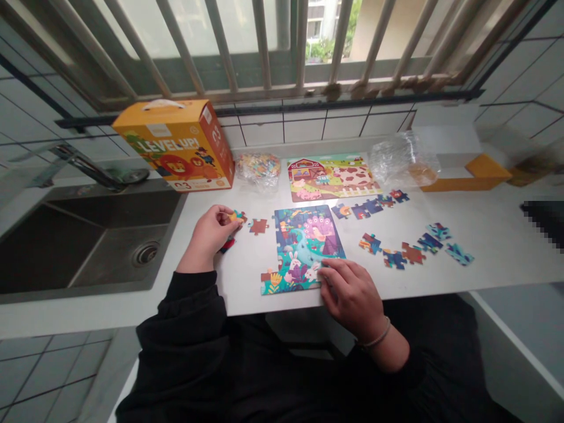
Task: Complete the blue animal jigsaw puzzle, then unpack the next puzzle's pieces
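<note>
My left hand [210, 235] pinches a jigsaw piece [238, 216] with teal and yellow on it, left of the partly joined jigsaw puzzle [308, 241]. Under that hand lies another piece [228, 244], partly hidden, and a brown piece [258, 227] sits between hand and puzzle. The joined part shows a teal dinosaur, a purple creature and white rabbits; one column juts out at its lower left. My right hand [352, 292] rests with bent, slightly parted fingers at the puzzle's lower right edge, fingertips touching it. The hand covers that corner.
Loose pieces [413, 253] lie scattered to the right, with more [370, 207] above them. Behind stand an orange puzzle box [176, 147], a bag of pieces [259, 169], a farm picture [333, 177] and clear plastic wrap [403, 158]. A sink [88, 235] is at left.
</note>
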Action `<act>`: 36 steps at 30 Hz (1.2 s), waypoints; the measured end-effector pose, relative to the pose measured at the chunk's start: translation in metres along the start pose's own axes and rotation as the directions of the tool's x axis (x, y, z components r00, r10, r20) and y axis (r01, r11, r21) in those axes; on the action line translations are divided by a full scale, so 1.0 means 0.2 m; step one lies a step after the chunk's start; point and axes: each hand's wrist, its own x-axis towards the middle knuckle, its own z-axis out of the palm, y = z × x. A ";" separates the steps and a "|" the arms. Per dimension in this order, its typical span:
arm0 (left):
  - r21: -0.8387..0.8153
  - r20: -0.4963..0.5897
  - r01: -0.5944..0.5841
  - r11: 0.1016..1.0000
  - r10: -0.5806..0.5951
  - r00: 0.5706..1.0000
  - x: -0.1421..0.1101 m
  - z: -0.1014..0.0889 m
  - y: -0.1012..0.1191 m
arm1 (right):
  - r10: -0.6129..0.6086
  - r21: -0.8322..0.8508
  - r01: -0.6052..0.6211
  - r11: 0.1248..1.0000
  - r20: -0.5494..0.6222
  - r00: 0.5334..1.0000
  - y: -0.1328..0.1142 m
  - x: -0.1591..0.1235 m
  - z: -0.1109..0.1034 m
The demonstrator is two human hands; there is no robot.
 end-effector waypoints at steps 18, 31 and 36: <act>0.011 0.755 -0.252 0.968 0.157 0.636 -0.18 0.07 0.21 | -0.009 -0.036 0.009 0.999 0.000 1.000 -0.01 0.01 -0.02; -0.012 0.763 -0.492 0.870 0.326 0.558 -0.17 0.12 0.20 | -0.009 -0.037 0.009 0.999 0.015 1.000 0.00 0.00 -0.01; 0.038 0.749 -0.506 0.862 0.311 0.586 -0.19 0.11 0.22 | -0.011 -0.040 0.012 0.999 0.008 1.000 -0.01 0.01 -0.02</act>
